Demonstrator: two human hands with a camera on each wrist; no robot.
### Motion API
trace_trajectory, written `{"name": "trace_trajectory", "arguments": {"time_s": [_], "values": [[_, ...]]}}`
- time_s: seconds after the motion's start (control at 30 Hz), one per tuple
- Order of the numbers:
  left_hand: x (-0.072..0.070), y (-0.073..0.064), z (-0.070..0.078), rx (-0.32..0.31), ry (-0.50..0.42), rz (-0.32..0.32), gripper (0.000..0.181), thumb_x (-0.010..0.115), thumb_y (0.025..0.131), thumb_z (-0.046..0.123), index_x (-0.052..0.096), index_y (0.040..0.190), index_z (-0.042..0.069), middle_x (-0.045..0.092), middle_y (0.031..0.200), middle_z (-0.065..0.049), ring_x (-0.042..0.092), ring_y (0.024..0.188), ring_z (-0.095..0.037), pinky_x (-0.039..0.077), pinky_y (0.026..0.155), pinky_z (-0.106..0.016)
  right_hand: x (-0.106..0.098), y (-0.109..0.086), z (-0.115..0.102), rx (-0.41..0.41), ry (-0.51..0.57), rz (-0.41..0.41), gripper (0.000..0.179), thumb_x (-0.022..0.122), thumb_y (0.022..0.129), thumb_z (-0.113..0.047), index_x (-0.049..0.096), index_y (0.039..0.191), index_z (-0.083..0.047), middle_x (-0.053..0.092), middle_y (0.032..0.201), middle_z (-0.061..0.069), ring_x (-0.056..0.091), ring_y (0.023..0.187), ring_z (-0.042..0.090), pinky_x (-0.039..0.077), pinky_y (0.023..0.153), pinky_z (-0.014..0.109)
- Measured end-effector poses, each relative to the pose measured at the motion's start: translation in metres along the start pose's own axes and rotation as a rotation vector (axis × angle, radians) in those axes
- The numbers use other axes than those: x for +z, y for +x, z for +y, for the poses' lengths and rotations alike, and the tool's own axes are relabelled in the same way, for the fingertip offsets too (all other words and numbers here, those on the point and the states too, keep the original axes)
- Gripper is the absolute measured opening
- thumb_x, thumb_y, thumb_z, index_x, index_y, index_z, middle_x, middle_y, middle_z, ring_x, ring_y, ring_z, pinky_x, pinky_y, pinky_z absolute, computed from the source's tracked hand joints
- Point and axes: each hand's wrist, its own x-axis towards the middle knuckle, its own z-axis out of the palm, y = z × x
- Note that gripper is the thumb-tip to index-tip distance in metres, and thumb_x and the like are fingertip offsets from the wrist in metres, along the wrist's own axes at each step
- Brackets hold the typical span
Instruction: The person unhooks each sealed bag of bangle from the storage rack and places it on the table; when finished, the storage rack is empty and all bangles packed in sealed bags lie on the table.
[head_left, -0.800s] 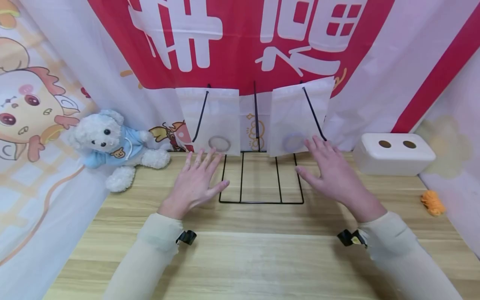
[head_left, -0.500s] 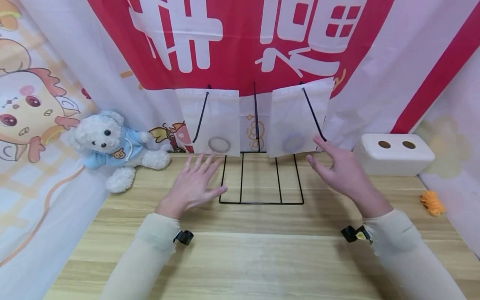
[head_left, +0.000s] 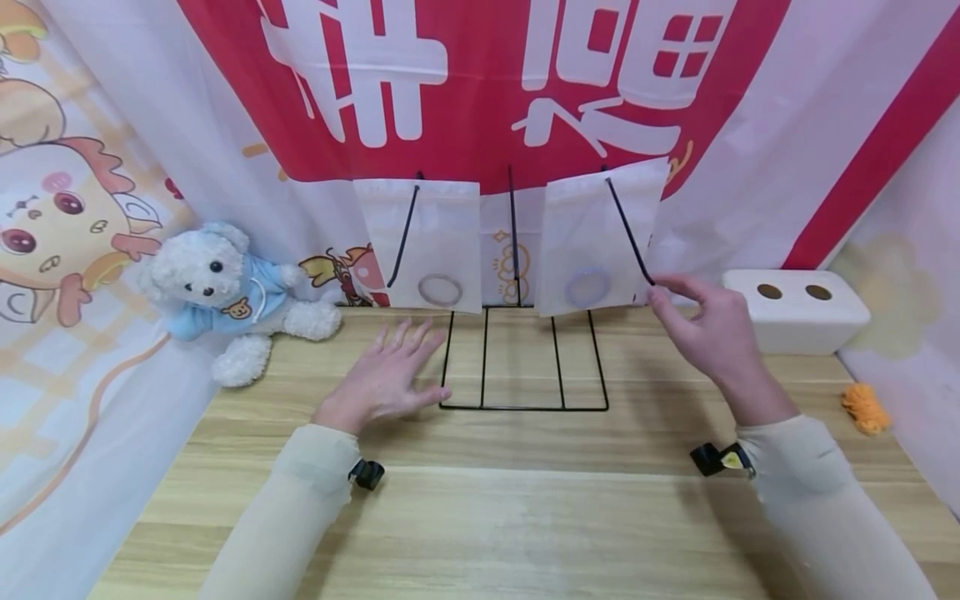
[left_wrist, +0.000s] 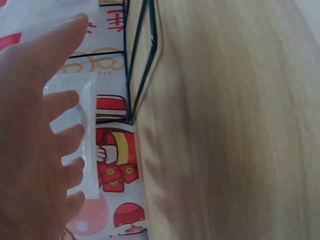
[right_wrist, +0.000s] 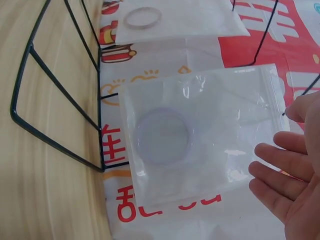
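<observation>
A left zip bag (head_left: 438, 233) and a right zip bag (head_left: 581, 237), one ring (right_wrist: 189, 137) in each, hang from one three-hooked black wire rack (head_left: 523, 408). The right hand (head_left: 716, 337) pinches the right hook (head_left: 629, 233) at its tip, just beside the right zip bag; the left hand (head_left: 386, 379), fingers spread and grasping nothing, partly hides the left zip bag in the left wrist view

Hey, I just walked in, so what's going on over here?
A person is at a black wire rack. On its right black metal hook hangs a translucent white plastic bag with a lavender ring inside; a similar bag with a greyish ring hangs on the left. The right hand is at the right hook's front tip, though whether it pinches it is hard to tell. The left hand, fingers spread, holds nothing.
</observation>
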Motion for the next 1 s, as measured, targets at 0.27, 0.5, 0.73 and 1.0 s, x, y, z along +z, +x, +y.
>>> {"name": "trace_trajectory", "arguments": {"time_s": [0.27, 0.5, 0.73, 1.0], "values": [[0.011, 0.004, -0.007, 0.018, -0.003, -0.034, 0.092, 0.057, 0.102, 0.069, 0.027, 0.173, 0.018, 0.018, 0.181, -0.017, 0.012, 0.167, -0.047, 0.006, 0.135, -0.069, -0.006, 0.006, 0.006, 0.100, 0.051, -0.048, 0.042, 0.064, 0.108, -0.042, 0.074, 0.138, -0.015, 0.076, 0.137, 0.013, 0.071, 0.124, 0.024, 0.045, 0.089, 0.001], [0.015, 0.008, -0.011, 0.039, -0.036, -0.079, 0.093, 0.057, 0.102, 0.070, 0.028, 0.173, 0.018, 0.020, 0.180, -0.017, 0.017, 0.166, -0.050, 0.006, 0.134, -0.071, -0.007, 0.011, 0.011, 0.082, 0.071, -0.038, 0.043, 0.063, 0.109, -0.043, 0.074, 0.139, -0.016, 0.075, 0.138, 0.011, 0.066, 0.120, 0.009, 0.043, 0.088, -0.001], [0.020, 0.014, -0.014, 0.037, -0.049, -0.132, 0.092, 0.056, 0.102, 0.071, 0.026, 0.173, 0.021, 0.016, 0.182, -0.013, 0.015, 0.166, -0.050, 0.006, 0.132, -0.074, -0.009, 0.017, 0.011, 0.106, 0.075, -0.048, 0.045, 0.060, 0.109, -0.045, 0.072, 0.141, -0.015, 0.073, 0.142, 0.011, 0.066, 0.128, 0.027, 0.042, 0.088, 0.000], [0.023, 0.020, -0.015, 0.011, -0.076, -0.171, 0.093, 0.054, 0.102, 0.072, 0.023, 0.174, 0.022, 0.013, 0.183, -0.013, 0.013, 0.166, -0.051, 0.006, 0.129, -0.080, -0.009, 0.017, 0.012, 0.134, 0.068, -0.050, 0.048, 0.058, 0.110, -0.047, 0.071, 0.143, -0.016, 0.071, 0.145, 0.011, 0.065, 0.129, 0.026, 0.042, 0.087, 0.001]]}}
